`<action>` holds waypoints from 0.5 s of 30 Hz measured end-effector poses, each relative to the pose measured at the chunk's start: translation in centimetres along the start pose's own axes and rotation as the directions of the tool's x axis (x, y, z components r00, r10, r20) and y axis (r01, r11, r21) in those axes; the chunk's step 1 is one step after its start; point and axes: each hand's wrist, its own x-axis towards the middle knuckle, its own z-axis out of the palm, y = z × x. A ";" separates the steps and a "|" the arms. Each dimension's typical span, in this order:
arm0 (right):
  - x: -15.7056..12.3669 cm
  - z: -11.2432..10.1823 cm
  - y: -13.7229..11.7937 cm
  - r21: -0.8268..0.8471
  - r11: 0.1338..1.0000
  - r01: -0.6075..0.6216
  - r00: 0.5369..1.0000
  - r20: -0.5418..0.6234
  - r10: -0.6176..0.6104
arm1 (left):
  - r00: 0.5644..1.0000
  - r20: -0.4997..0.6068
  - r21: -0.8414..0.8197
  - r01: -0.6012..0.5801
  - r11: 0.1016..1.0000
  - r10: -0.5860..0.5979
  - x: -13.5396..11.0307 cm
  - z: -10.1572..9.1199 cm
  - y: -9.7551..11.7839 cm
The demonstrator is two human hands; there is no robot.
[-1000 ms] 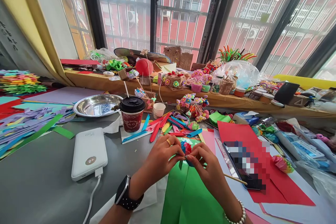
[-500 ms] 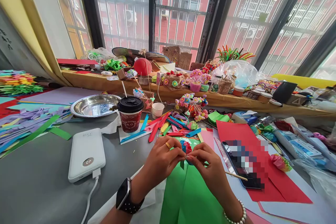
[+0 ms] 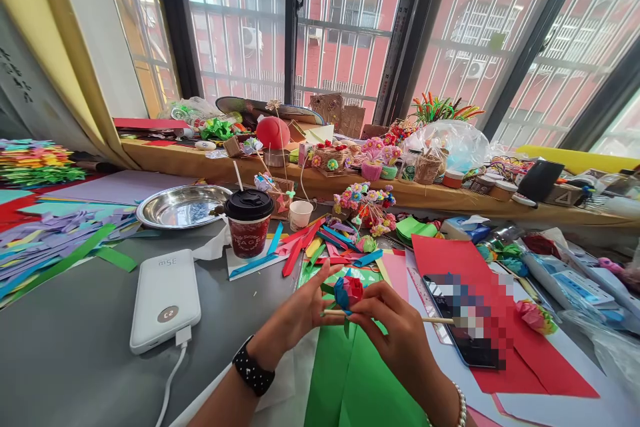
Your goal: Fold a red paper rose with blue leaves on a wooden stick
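Note:
A small paper flower, blue on one side and pinkish red on the other, sits between my hands above green paper. My right hand is closed, its thumb and fingertips pinching the flower's base. A thin wooden stick passes through that hand, one end toward the left fingers, the other over the phone. My left hand is open beside the flower, fingers stretched apart, near the stick's end; whether it bears any weight is hidden. Short green strips hang by the flower.
Under my hands lies green paper. A lidded cup, a white power bank with a cable and a steel plate stand left. To the right are a phone, red paper and another paper flower.
My left hand has let go of its pinch and spread its fingers, moving slightly left. The flower now shows more fully in my right fingers, and the stick has swung nearer to level.

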 end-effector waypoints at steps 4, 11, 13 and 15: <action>0.1 0.0 -0.1 -0.041 0.999 0.021 0.999 -0.037 -0.023 | 0.997 0.061 -0.142 0.060 0.988 -0.051 -0.5 0.5 0.2; 0.1 0.0 0.3 -0.059 0.997 0.050 0.995 -0.085 -0.055 | 1.000 -0.004 -0.068 0.031 0.997 -0.031 -0.2 0.4 -0.5; 0.1 -0.1 0.3 -0.062 0.996 0.059 0.994 -0.085 -0.064 | 0.999 -0.005 -0.068 0.033 0.997 -0.033 -0.1 0.3 -0.4; 0.2 -0.2 0.2 -0.049 0.996 0.080 0.994 -0.075 -0.084 | 0.999 0.003 -0.085 0.040 0.996 -0.040 -0.2 0.2 -0.2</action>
